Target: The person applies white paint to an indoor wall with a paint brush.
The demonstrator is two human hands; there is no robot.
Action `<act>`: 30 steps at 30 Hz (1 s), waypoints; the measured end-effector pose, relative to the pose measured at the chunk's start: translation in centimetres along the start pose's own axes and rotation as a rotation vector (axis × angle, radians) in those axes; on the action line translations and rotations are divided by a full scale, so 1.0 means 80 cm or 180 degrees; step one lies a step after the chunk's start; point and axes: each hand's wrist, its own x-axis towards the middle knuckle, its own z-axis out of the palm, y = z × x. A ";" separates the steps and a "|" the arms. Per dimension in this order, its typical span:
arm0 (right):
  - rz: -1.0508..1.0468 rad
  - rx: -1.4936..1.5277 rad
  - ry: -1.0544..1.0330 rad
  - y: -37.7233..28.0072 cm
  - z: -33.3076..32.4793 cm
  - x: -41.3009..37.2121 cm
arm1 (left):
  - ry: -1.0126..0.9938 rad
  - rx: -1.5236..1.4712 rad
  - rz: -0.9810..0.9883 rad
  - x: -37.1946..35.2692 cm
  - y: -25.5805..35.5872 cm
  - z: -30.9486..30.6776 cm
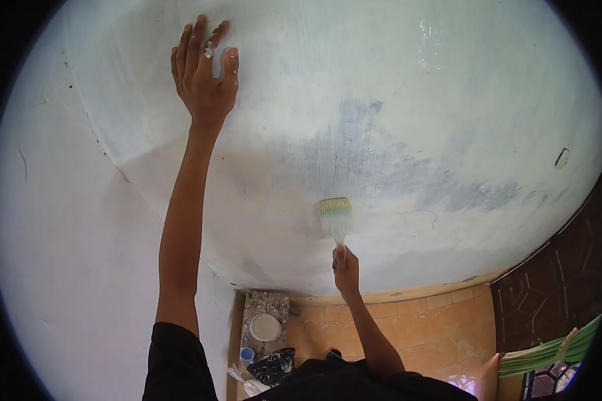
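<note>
My left hand (206, 77) lies flat on the upper part of the wall (267, 100), fingers spread, with white paint smeared on one finger. Lower down, my right hand (346, 269) grips a paintbrush (335, 212) by its pale handle. The brush points up, and its wide yellowish bristles are at the wall surface just below a streaky grey-blue patch (338, 150). Whitish, brushed-looking paint surrounds that patch. A second darker patch (471, 194) spreads to the right.
Below on the left stands a paint-spattered bench (256, 304) bearing a round white lid or plate (265, 327) and a blue cup (247, 354). Dark, white-stained cloth (272, 366) lies beside them. Orange tiles (408, 327) cover the floor. A dark door (548, 294) and green curtain (548, 354) are at right.
</note>
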 end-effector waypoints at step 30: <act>-0.0226 0.0329 -0.0519 -0.090 0.000 0.084 | 0.0090 -0.0104 0.0102 0.010 0.014 -0.002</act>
